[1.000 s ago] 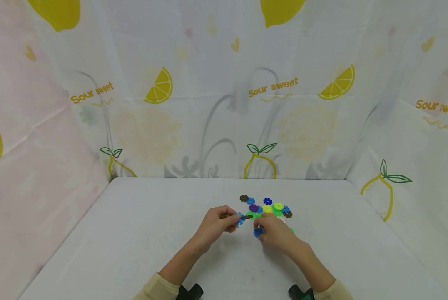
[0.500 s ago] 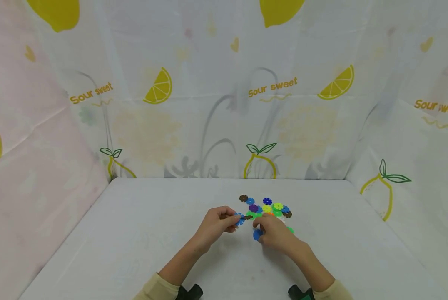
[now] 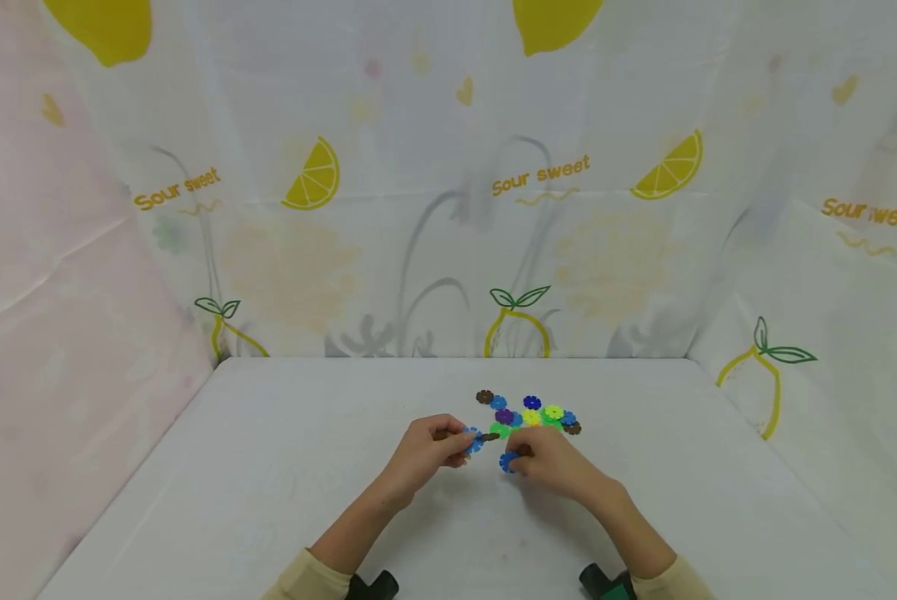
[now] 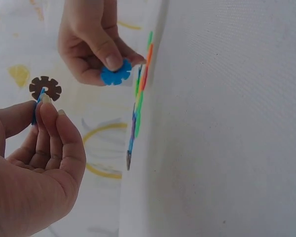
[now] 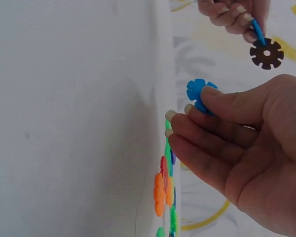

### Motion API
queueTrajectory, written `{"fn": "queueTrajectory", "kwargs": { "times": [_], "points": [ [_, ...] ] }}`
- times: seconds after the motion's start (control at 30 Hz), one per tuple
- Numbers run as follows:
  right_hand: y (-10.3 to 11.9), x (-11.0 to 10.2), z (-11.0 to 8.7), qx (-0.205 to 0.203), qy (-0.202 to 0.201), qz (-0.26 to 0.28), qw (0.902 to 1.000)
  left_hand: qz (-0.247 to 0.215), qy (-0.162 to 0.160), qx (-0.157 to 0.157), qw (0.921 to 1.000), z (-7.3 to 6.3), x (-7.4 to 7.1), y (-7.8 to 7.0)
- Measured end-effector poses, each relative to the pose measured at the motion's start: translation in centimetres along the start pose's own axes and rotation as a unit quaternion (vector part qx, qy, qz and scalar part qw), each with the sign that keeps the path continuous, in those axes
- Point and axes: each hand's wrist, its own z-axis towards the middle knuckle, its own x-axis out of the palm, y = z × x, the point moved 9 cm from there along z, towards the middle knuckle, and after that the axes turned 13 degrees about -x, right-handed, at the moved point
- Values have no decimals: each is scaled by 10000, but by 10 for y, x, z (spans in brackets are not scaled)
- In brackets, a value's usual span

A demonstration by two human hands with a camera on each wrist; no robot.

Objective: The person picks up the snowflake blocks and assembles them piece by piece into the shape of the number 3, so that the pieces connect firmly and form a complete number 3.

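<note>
Between thumb and fingers, my left hand pinches a blue notched plastic disc, a flower-shaped interlocking piece. A brown notched disc is slotted onto that blue one at an angle, sticking out past the fingertips toward the right. My right hand pinches a second blue notched disc by its edge, its other fingers loosely bent. The two hands face each other a short way apart, above the table. Part of the right hand's disc is hidden under the thumb.
Several coloured discs, among them a purple one, a yellow one and a brown one, lie on the white table just beyond the hands. A printed cloth hangs behind the table.
My right hand's blue disc has turned and shifted slightly up and left, closer to the left hand. The left hand keeps its pinch on the joined discs. The head view has shifted slightly.
</note>
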Motion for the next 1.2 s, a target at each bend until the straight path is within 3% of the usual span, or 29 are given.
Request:
{"fn": "queueTrajectory", "kwargs": {
  "times": [0.2,0.7,1.03,1.2],
  "points": [
    [-1,-6,-4,76,-78,800,9967,-7,1,18,10000,0,-2,2],
    [2,-20,-9,-86,-419,1731,9840,-63,88,-16,9999,-1,-5,5],
    [6,-22,-9,-162,-404,2904,9559,-69,149,31,9999,-4,-5,1],
    [8,-21,-8,-159,-333,3125,9492,-46,154,48,9999,-6,-4,0]
  ]
}}
